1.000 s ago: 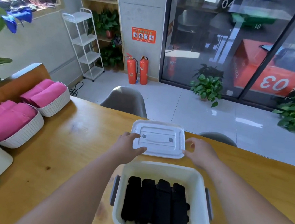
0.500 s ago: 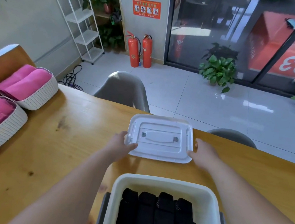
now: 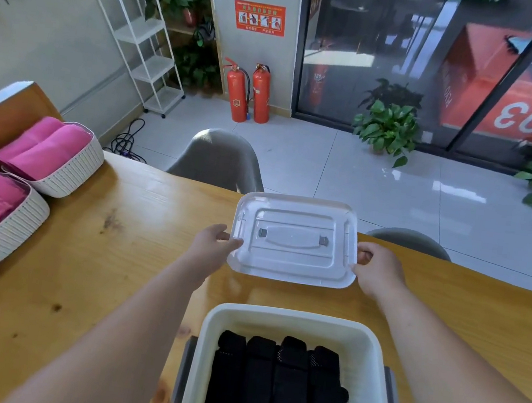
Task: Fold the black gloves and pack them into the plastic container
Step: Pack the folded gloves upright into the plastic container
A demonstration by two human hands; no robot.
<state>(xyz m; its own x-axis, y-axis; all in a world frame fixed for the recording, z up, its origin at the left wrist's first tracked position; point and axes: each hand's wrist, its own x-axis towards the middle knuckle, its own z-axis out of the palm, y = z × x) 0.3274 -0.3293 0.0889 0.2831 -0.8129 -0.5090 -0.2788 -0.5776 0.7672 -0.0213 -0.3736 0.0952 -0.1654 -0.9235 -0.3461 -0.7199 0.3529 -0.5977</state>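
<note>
Found 4 folded black gloves laid side by side, lengthwise, on the floor of the plastic container. Packed touching one another, presumably to fill the width and prevent shifting.

Found the container open at the near edge of the wooden table, with grey latches at both short sides.

Noted the lid just beyond the container, handle side up, and gripped at its 2 short ends. Observed the left hand with thumb over the rim and fingers beneath, and the right hand curled round the opposite rim. Judged a 2-sided hold, chosen to keep the lid level and square to the opening.

Cannot tell for certain whether clear of the table. Suspected lifted, going by the shadow under the near edge.

Judged folding and packing complete, with closing now in hand. Recommend drawing the lid over the container, aligning the corners, pressing down, then raising both latches. Possible fault: fabric caught under the rim. Nothing seen standing above it.

Also noted 2 white baskets of pink cloth at the left, well apart and not concerned.
</note>
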